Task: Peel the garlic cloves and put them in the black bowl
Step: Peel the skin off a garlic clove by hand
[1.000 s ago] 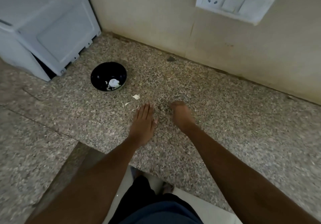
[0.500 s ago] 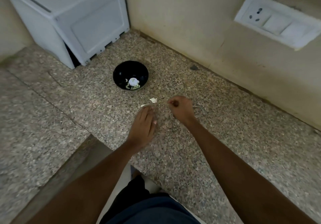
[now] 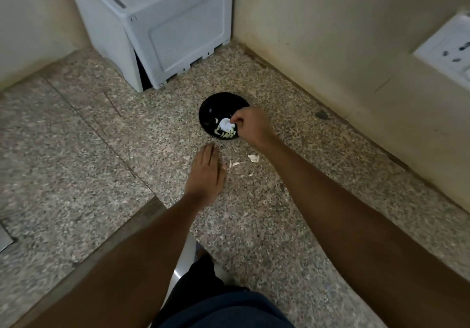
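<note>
The black bowl point(image 3: 213, 106) stands on the speckled stone counter point(image 3: 279, 213) near the wall corner. It holds a white garlic head point(image 3: 224, 123) and several pale peeled cloves point(image 3: 223, 134). My right hand point(image 3: 250, 126) hovers over the bowl's right side, fingertips pinched together on a small garlic piece right against the white head. My left hand point(image 3: 206, 175) lies flat, fingers straight, on the counter just in front of the bowl, holding nothing.
Bits of garlic skin point(image 3: 253, 158) lie on the counter between my hands. A white appliance point(image 3: 165, 30) stands behind the bowl to the left. The wall runs close on the right, with a switch plate point(image 3: 450, 50). The counter's front edge point(image 3: 142, 215) steps down at lower left.
My right hand rose from the counter and moved forward to the bowl, fingers curling into a pinch. My left hand stayed flat. The camera swung left.
</note>
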